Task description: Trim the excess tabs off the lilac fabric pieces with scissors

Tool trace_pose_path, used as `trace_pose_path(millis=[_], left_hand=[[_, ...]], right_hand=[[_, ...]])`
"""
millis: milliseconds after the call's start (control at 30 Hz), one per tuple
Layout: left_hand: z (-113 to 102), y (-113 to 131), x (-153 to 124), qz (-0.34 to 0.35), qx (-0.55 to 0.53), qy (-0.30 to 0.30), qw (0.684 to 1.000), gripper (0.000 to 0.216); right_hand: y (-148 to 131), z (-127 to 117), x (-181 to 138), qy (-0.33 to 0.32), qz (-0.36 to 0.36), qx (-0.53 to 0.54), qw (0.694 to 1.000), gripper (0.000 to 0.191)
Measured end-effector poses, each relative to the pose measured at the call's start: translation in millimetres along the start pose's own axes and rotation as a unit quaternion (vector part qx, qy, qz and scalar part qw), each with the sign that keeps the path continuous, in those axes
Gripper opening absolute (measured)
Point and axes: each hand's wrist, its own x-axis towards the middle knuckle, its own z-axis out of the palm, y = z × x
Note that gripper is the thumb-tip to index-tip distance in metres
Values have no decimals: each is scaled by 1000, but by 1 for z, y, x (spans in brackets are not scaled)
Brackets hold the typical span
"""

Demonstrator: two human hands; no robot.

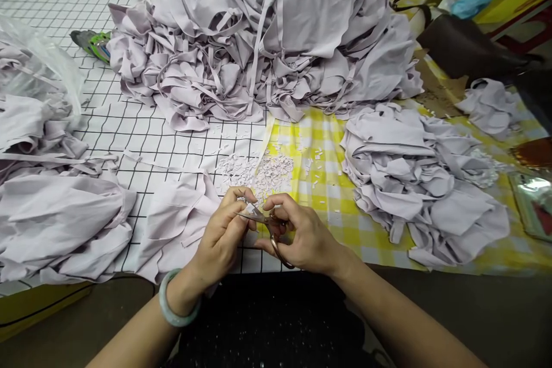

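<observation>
My right hand (302, 236) is closed round a pair of small metal scissors (269, 230), whose blades point left towards my other hand. My left hand (224, 236), with a pale green bangle (172, 305) on its wrist, pinches the edge of a pale lilac fabric piece (176, 224) that trails off to the left over the table edge. The scissor tips meet the pinched fabric between both hands. Just beyond my fingers lies a heap of small fabric snippets (259, 169).
A big mound of lilac fabric and straps (267, 34) fills the back. More fabric piles lie at the right (422, 178) and left (56, 218). The table carries a black-grid white cloth (129, 132) and a yellow checked cloth (328, 195). A dark bag (466, 46) stands back right.
</observation>
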Motion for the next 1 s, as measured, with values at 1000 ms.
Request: trace_pose_path(millis=[1000], left_hand=[[8,2,7,40,55,-63,996,31]], right_hand=[[15,4,-10,57,3,-58,997,24]])
